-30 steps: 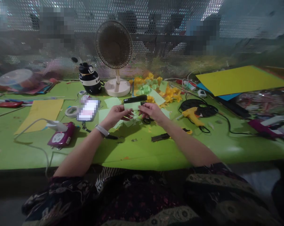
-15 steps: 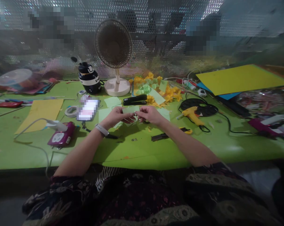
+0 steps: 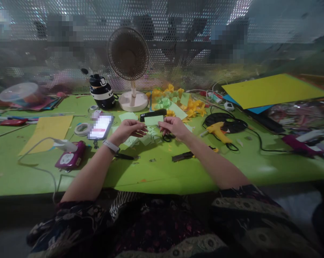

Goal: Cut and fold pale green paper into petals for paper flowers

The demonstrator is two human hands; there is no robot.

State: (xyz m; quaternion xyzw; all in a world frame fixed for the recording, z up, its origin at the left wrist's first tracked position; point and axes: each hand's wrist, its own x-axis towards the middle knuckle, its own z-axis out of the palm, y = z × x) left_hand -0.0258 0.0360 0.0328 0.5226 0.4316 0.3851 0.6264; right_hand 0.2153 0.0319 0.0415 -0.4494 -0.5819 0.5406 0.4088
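Note:
A small light-green strip of paper [image 3: 154, 120] is held up over the table between my hands. My right hand [image 3: 174, 127] pinches it at its right end. My left hand [image 3: 131, 129] is beside the strip's left end, its fingers loosely apart; the thumb tip is close to the corner, and contact is hard to tell. Below the hands lie light-green paper scraps [image 3: 140, 140] and the dark handles of scissors [image 3: 167, 137]. A black stapler [image 3: 162, 113] lies just behind the strip. More light-green sheets [image 3: 127, 116] lie near my left hand.
Yellow and green paper flowers [image 3: 195, 106] lie behind the stapler, near a fan [image 3: 133, 102] and a dark bottle [image 3: 104, 94]. At right are a yellow glue gun [image 3: 219, 133] and a cutter knife [image 3: 183, 156]. A phone [image 3: 102, 126], tape roll [image 3: 82, 129] and purple power socket [image 3: 71, 157] lie left.
The strip of paper has moved slightly right and up and now shows its flat face. My left hand has drawn back left, its fingers looser. My right hand still pinches the strip.

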